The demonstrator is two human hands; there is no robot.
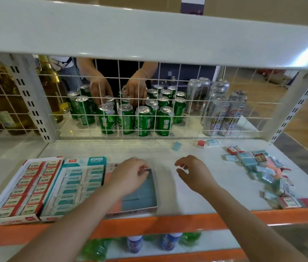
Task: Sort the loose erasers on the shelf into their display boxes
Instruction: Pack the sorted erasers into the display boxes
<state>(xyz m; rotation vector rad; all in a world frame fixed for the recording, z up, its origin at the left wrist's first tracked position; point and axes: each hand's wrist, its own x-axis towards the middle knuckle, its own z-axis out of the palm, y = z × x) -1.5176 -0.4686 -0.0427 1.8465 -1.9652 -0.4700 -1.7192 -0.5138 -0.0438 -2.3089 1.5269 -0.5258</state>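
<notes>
At the far left of the shelf (215, 163) sits a red display box (22, 190), its rows of red-and-white erasers looking full. Just beside it is a teal display box (77, 186), also packed in neat rows. Next comes a third box (140, 195) holding blue-grey erasers on its right side and what seems a pink column on its left.

The left hand (128, 174) hovers over the far end of this third box, fingers curled, thumb and forefinger pinching a small dark-edged eraser (148, 170) at the box's top corner; it appears to be setting it into the blue row. The right hand (194, 173) hangs above bare shelf, apart from everything, fingers loosely curled and holding nothing.

Further right, near the wire grille, lie a lone blue eraser (176, 146) and a red and a pale one side by side. At the far right is the loose pile (266, 167) of mixed red, teal, blue and pink erasers.

These pieces are likely light, firm and slightly rubbery, with slick wrappers; pinching each across its long sides should hold well. Behind the grille another person's hands arrange green cans (126, 118).
</notes>
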